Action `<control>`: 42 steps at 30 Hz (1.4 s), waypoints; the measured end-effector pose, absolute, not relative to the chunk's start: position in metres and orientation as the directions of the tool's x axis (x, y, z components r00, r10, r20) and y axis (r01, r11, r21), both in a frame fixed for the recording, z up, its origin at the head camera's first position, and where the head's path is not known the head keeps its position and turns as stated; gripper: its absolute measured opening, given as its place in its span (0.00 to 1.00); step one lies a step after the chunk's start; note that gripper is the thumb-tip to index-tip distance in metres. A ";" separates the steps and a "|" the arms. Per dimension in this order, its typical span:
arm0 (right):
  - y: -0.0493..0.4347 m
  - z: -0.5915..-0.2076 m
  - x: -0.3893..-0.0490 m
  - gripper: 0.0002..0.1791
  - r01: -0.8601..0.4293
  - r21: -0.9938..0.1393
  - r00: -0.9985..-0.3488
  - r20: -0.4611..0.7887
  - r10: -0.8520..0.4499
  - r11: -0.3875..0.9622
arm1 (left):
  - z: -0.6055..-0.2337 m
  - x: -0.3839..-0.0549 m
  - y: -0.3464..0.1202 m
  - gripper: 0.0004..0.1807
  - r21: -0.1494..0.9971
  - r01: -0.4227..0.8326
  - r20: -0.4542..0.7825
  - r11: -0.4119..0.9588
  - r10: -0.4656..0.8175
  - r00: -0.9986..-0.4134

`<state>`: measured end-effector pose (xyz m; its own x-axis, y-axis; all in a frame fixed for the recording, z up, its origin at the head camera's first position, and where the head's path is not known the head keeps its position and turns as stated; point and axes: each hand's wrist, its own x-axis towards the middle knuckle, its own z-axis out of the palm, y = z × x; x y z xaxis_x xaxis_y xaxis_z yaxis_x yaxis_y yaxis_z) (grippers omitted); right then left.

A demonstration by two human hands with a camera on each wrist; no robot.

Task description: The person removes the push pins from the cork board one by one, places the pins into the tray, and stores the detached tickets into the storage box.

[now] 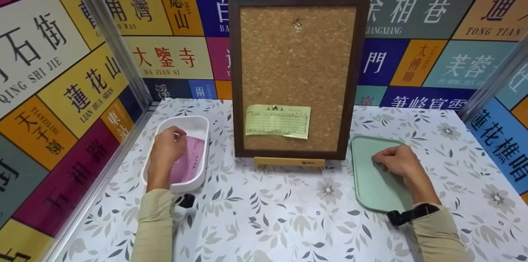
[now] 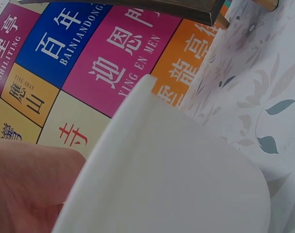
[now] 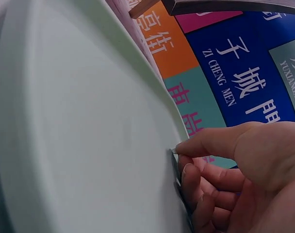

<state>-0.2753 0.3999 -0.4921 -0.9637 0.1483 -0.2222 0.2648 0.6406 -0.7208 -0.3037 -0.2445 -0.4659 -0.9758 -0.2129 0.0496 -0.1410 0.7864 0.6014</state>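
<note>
My left hand [image 1: 167, 145] reaches into a white plastic bin [image 1: 207, 146] holding pink paper slips [image 1: 192, 161]. Its fingers bend downward over the slips; the bin wall hides the fingertips in the left wrist view, so a hold on a slip cannot be told. Over the pale green tray [image 1: 381, 194], my right hand [image 1: 399, 162] pinches a small clear pin [image 3: 173, 151] between thumb and forefinger, its other fingers curled. Between the hands, a framed corkboard [image 1: 297, 64] stands upright. A yellow-green form [image 1: 277, 122] is pinned low on it.
A wooden easel [image 1: 288, 162] supports the corkboard. Clear pins [image 1: 297, 24] show near the board's top. A floral-patterned tablecloth [image 1: 264, 220] covers the table. Walls with coloured street-name panels [image 1: 165, 57] rise behind and at both sides.
</note>
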 end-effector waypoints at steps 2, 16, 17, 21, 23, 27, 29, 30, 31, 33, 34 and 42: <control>0.401 -0.492 -0.276 0.21 0.271 -0.714 -0.961 -0.232 0.148 0.646 | -0.466 -0.304 -0.245 0.18 0.598 -0.151 0.039 0.787 -0.216 -0.976; 0.401 -0.491 -0.278 0.23 0.286 -0.712 -0.957 -0.241 0.158 0.641 | -0.468 -0.304 -0.247 0.24 0.546 -0.204 -0.061 0.812 -0.204 -0.977; 0.401 -0.490 -0.277 0.23 0.290 -0.711 -0.956 -0.244 0.161 0.640 | -0.468 -0.304 -0.247 0.24 0.547 -0.209 -0.070 0.810 -0.205 -0.976; 0.400 -0.490 -0.278 0.22 0.305 -0.708 -0.951 -0.257 0.170 0.637 | -0.468 -0.304 -0.248 0.24 0.552 -0.213 -0.078 0.806 -0.204 -0.976; 0.399 -0.489 -0.277 0.21 0.306 -0.710 -0.951 -0.256 0.173 0.634 | -0.468 -0.303 -0.248 0.24 0.552 -0.207 -0.065 0.808 -0.206 -0.976; 0.398 -0.490 -0.276 0.18 0.297 -0.721 -0.955 -0.244 0.172 0.627 | -0.466 -0.300 -0.247 0.24 0.554 -0.203 -0.038 0.808 -0.219 -0.975; 0.397 -0.489 -0.275 0.17 0.294 -0.724 -0.956 -0.237 0.175 0.624 | -0.465 -0.300 -0.246 0.23 0.557 -0.211 -0.039 0.803 -0.228 -0.973; 0.397 -0.489 -0.275 0.17 0.292 -0.726 -0.956 -0.233 0.177 0.623 | -0.464 -0.300 -0.246 0.23 0.559 -0.214 -0.040 0.801 -0.232 -0.972; 0.397 -0.488 -0.275 0.17 0.289 -0.727 -0.957 -0.226 0.180 0.622 | -0.463 -0.300 -0.245 0.23 0.559 -0.216 -0.040 0.800 -0.234 -0.971; 0.396 -0.487 -0.275 0.18 0.283 -0.732 -0.959 -0.208 0.193 0.620 | -0.461 -0.301 -0.244 0.22 0.560 -0.212 -0.035 0.801 -0.233 -0.972; 0.396 -0.486 -0.275 0.19 0.276 -0.737 -0.961 -0.194 0.198 0.617 | -0.460 -0.301 -0.243 0.22 0.561 -0.207 -0.027 0.801 -0.232 -0.972; 0.389 -0.477 -0.276 0.19 0.132 -0.791 -0.982 -0.021 0.189 0.597 | -0.449 -0.303 -0.229 0.20 0.596 -0.083 0.165 0.799 -0.223 -0.961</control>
<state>-0.2760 0.3887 -0.4774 -0.9817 0.1892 -0.0208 0.1319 0.5973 -0.7911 -0.3026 -0.2290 -0.4494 -0.9608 -0.2230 0.1645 -0.0834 0.7988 0.5958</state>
